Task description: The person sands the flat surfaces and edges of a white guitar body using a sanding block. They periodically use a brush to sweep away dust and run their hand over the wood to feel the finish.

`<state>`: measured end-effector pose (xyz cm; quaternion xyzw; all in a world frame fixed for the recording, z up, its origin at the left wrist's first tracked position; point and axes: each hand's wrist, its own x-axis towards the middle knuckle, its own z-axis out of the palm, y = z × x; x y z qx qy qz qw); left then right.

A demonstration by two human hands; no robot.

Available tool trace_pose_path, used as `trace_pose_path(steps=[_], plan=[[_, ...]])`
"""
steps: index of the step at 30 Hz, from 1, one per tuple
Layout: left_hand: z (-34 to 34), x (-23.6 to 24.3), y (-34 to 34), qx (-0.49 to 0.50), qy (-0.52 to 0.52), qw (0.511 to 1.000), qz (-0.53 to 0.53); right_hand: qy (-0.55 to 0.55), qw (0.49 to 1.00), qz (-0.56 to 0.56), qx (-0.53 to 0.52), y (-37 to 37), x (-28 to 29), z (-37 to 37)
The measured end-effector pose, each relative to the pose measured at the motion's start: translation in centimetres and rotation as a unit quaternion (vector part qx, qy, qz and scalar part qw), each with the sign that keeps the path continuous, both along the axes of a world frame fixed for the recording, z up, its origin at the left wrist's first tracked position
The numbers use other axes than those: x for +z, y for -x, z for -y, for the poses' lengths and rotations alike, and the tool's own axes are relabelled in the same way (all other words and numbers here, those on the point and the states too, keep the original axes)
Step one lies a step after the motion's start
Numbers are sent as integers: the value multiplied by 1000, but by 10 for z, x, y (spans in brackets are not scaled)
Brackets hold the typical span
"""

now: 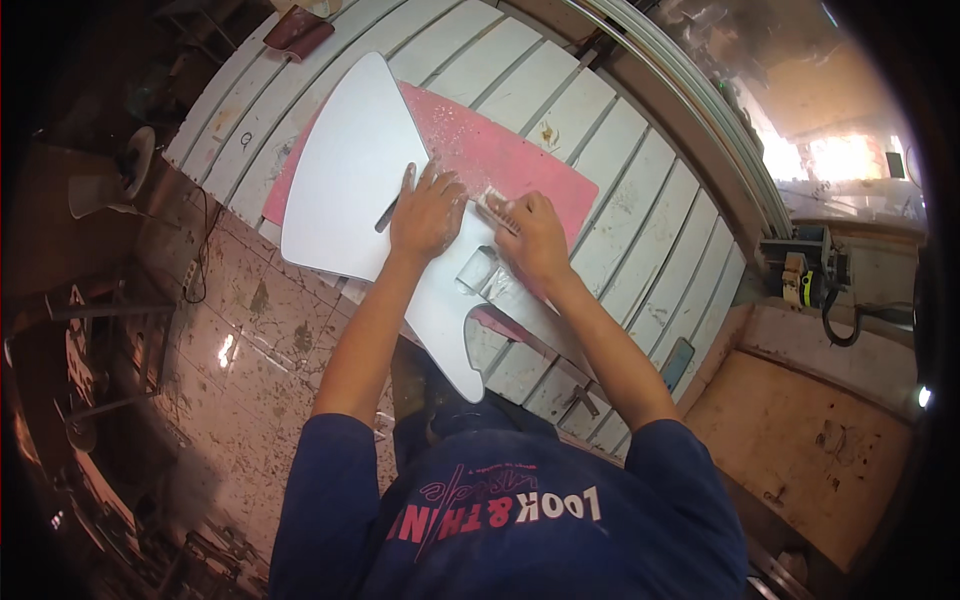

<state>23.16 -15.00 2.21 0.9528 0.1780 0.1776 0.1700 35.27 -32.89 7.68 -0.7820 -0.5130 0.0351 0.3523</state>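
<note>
the white guitar-body-shaped panel [345, 165] lies under both hands, on a pink board [500, 150] over a white slatted table [655, 225]. the left hand [430, 212] rests palm-down on its face, fingers a little spread, gripping nothing; a narrow slot [385, 216] is just left of it. the right hand [532, 235] pinches a small ribbed block [498, 212] between thumb and fingers, at the panel's far edge just right of the left hand.

the slot and the rectangular cutout [478, 270], on the near side of the right-hand grip, are already made. pale dust [448, 140] is scattered on the board beyond the hands, so some edge rubbing is probably done. the outline looks fully shaped; what seems left is smoothing, but which edges are finished i cannot tell, and the stretch under the block is partly hidden by fingers.
</note>
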Motion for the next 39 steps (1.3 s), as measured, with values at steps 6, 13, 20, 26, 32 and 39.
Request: trace_pose_path(steps=[6,13,20,26,32,39], plan=[[2,7,-7,-7,-11,1000,3,45,998,40,3,7,-14,30],[-4,4,-5,-5,-28,999,22,53,998,-30,2,22,-16,48],[-29,-1,10,-66,-1,998,-21,17,999,19,-45,42,-7,0],[-43,-2,12,-81,-6,996,-34,-28,988,11,-148,30,-4,-46],[-70,10,2,-141,17,987,-73,28,993,30,-109,109,-16,-33],[-88,8,-6,-212,10,975,-63,55,968,6,-246,152,-14,-33]])
